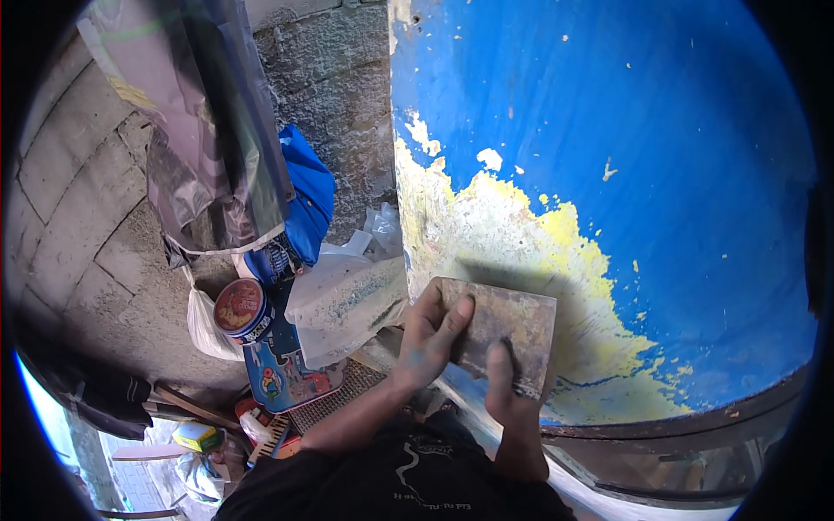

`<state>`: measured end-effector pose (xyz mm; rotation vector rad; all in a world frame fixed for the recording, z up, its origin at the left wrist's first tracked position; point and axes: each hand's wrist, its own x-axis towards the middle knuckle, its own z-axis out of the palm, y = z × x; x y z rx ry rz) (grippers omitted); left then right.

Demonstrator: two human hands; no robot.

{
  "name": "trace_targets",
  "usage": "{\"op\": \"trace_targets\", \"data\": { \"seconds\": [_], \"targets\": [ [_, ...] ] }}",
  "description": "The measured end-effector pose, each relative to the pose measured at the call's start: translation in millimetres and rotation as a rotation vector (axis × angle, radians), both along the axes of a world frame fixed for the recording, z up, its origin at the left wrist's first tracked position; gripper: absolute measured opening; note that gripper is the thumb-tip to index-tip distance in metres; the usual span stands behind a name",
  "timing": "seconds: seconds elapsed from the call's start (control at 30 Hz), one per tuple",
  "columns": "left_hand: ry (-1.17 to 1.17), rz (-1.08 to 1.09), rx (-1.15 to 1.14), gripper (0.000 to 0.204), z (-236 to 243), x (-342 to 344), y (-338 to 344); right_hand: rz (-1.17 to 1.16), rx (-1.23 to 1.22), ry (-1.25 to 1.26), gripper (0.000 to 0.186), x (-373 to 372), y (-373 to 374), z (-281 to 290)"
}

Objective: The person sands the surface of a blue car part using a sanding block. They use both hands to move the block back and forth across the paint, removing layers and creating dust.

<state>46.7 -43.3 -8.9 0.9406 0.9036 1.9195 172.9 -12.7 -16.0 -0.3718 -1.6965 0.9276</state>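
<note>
A square, stained flat plate point(512, 321) is held against the lower left part of a large blue painted board point(643, 191), over a peeled white and yellow patch point(565, 252). My left hand point(434, 339) grips the plate's left side, thumb lying on its face. My right hand point(508, 391) holds it at the lower edge, thumb pressed on the face; its other fingers are hidden behind the plate.
Left of the board are a block wall point(87, 208), hanging plastic sheeting point(208, 165), a blue bag point(304, 191), a round tub point(239, 308), a white bag point(208, 339), a translucent bag point(330, 295), a picture-printed tray point(291, 378) and clutter around a small yellow box point(195, 434).
</note>
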Motion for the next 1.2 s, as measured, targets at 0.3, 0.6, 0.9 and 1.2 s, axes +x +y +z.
{"op": "trace_targets", "data": {
  "seconds": [0.3, 0.6, 0.9, 1.2],
  "targets": [
    [1.247, 0.473, 0.409, 0.055, -17.2, 24.1, -2.9, -0.502, 0.557, -0.464, 0.033, 51.4, 1.2, 22.4],
    [1.219, 0.334, 0.493, 0.039, -4.0, 86.0, -4.5, -0.523, -0.251, 0.108, 0.031, 81.1, -29.7, 16.8],
    [1.219, 0.467, 0.47, 0.035, 18.7, 93.4, 0.9, -0.646, -0.155, 0.151, 0.028, 68.8, -28.5, 29.9],
    [1.254, 0.625, 0.465, 0.036, 21.3, 107.3, 6.0, -0.578, -0.161, 0.169, 0.026, 81.4, -20.4, 49.3]
  ]
}}
